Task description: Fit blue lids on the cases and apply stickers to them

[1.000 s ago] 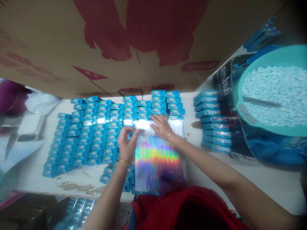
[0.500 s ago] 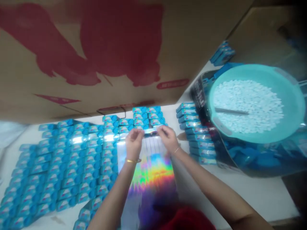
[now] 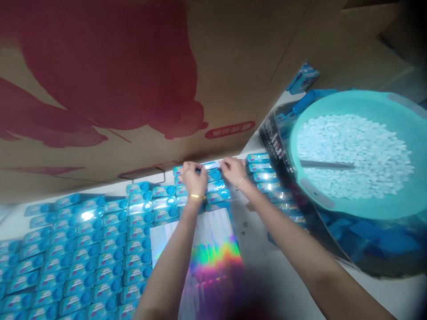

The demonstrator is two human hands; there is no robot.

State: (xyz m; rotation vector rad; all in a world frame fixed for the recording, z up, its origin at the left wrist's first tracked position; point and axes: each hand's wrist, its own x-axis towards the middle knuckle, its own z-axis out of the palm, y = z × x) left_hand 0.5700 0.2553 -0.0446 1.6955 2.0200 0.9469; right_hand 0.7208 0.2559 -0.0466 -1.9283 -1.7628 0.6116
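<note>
My left hand (image 3: 194, 181), with a gold bracelet at the wrist, is closed in a pinch at the left end of a shiny silvery strip (image 3: 212, 165). My right hand (image 3: 233, 171) pinches the strip's right end. It stretches between them over the far end of a row of small blue boxes (image 3: 218, 195); whether it touches a box I cannot tell. Nearer to me lies a stack of rainbow-reflecting sheets (image 3: 213, 240) with pale strips along its far part, partly covered by my left forearm.
Several rows of blue boxes (image 3: 110, 244) fill the left. A large cardboard box (image 3: 233, 66) with red print walls off the back. At right, a turquoise basin (image 3: 367, 206) of small white pieces holding a grey stick (image 3: 327, 165) rests on a dark container (image 3: 278, 146) with blue items.
Both hands have moved away from the sheets to the far end of the box row, carrying the strip between them. The camera view has shifted and tilted somewhat.
</note>
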